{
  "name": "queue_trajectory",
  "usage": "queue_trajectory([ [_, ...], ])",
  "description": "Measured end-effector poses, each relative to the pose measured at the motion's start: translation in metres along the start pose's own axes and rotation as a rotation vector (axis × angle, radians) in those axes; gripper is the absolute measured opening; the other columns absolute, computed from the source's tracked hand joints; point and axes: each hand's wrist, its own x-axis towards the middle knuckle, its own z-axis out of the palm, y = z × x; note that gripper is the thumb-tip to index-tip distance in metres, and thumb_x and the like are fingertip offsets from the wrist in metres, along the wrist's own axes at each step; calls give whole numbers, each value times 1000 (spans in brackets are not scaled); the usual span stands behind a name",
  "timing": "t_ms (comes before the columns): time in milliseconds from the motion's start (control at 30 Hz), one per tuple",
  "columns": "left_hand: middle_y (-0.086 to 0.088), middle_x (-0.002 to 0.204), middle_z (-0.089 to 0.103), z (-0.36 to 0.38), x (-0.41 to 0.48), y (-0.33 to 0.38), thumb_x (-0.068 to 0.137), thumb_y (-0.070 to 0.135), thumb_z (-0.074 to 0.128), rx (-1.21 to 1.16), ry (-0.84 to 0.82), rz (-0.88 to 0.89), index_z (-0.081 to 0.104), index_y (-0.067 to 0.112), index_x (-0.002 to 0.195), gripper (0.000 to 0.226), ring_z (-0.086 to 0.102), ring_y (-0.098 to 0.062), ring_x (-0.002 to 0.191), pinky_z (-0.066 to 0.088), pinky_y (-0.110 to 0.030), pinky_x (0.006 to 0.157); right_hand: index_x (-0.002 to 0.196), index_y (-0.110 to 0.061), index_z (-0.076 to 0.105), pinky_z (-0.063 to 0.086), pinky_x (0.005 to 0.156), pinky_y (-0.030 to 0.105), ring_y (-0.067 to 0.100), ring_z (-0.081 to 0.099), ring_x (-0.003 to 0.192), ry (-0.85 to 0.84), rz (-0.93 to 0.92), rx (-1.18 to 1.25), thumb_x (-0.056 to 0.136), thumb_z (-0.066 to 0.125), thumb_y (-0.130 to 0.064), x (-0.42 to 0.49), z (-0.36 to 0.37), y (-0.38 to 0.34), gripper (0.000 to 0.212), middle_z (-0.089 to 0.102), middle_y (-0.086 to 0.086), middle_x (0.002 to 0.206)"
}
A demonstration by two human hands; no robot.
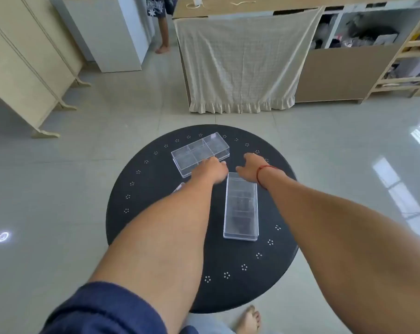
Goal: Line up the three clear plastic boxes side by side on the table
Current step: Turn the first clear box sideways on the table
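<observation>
Three clear plastic boxes lie on the round black table (136, 213). The far box (199, 151) lies at an angle near the back of the table. The middle box (240, 208) points lengthwise away from me. Only a corner of the third box (178, 188) shows from under my left forearm. My left hand (210, 171) covers the far box's near right corner, with its fingers hidden from me. My right hand (251, 165) hovers just past the middle box's far end, fingers apart, holding nothing. It has a red string on its wrist.
A cupboard draped with a cream cloth (242, 63) stands behind the table, with open shelves (363, 32) to its right. A cream folding screen (23, 68) stands at left. Another person's bare legs (164, 32) are at the back. My bare foot (248, 320) is under the table's near edge.
</observation>
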Motion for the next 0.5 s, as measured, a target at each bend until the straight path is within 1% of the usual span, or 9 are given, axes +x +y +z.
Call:
queue_trajectory([
  [67, -14, 145, 45, 21, 0, -5, 98, 35, 29, 18, -58, -40, 47, 10, 136, 49, 44, -34, 131, 37, -41, 103, 131, -7, 49, 42, 105, 47, 37, 50, 124, -7, 50, 24, 89, 52, -25, 4, 11, 13, 45, 49, 13, 139],
  [133, -16, 144, 46, 48, -1, -17, 97, 33, 30, 10, -123, -96, 47, 9, 136, 49, 44, -34, 130, 37, -40, 101, 131, -5, 47, 44, 103, 47, 37, 50, 123, -25, 107, 71, 88, 50, -18, 5, 28, 29, 45, 46, 13, 139],
  [233, -17, 144, 45, 77, -2, -32, 97, 35, 29, -20, -189, -161, 44, 6, 138, 52, 44, -35, 130, 36, -41, 103, 145, -7, 30, 38, 107, 50, 35, 42, 132, -52, 182, 197, 87, 50, -17, 5, 52, 45, 62, 33, 12, 150],
  [267, -18, 144, 45, 83, -2, -35, 97, 38, 28, -10, -200, -173, 44, 5, 138, 55, 44, -35, 129, 36, -42, 103, 148, -9, 23, 38, 107, 50, 36, 43, 132, -52, 217, 254, 86, 50, -17, 4, 58, 50, 68, 32, 12, 152],
  [333, -18, 143, 47, 95, -3, -38, 98, 46, 26, -9, -254, -194, 45, 6, 138, 60, 46, -35, 128, 37, -42, 101, 152, -13, 11, 42, 104, 48, 38, 48, 127, -47, 302, 314, 88, 48, -22, 3, 68, 60, 74, 40, 14, 148],
  [367, -17, 142, 47, 100, -3, -38, 97, 50, 25, -18, -279, -197, 45, 6, 138, 63, 46, -35, 128, 37, -42, 100, 152, -13, 10, 44, 101, 47, 39, 51, 124, -54, 341, 302, 90, 46, -27, 1, 72, 63, 73, 44, 15, 144],
  [400, -17, 141, 49, 103, -4, -37, 96, 52, 25, -32, -295, -197, 46, 7, 137, 65, 47, -35, 126, 38, -42, 100, 151, -12, 15, 45, 100, 47, 39, 54, 120, -69, 366, 291, 92, 43, -32, 0, 75, 67, 68, 48, 15, 141],
  [433, -17, 138, 51, 107, -2, -38, 96, 53, 25, -52, -289, -194, 49, 7, 134, 65, 50, -35, 123, 39, -43, 99, 147, -10, 24, 46, 99, 48, 40, 57, 116, -90, 380, 293, 92, 41, -35, -1, 78, 70, 62, 50, 15, 138],
  [500, -16, 128, 58, 108, 0, -37, 94, 52, 27, -99, -248, -193, 57, 7, 121, 61, 54, -35, 114, 44, -42, 96, 135, -8, 40, 49, 97, 50, 40, 60, 111, -115, 385, 343, 92, 41, -34, -2, 80, 74, 50, 53, 16, 133],
])
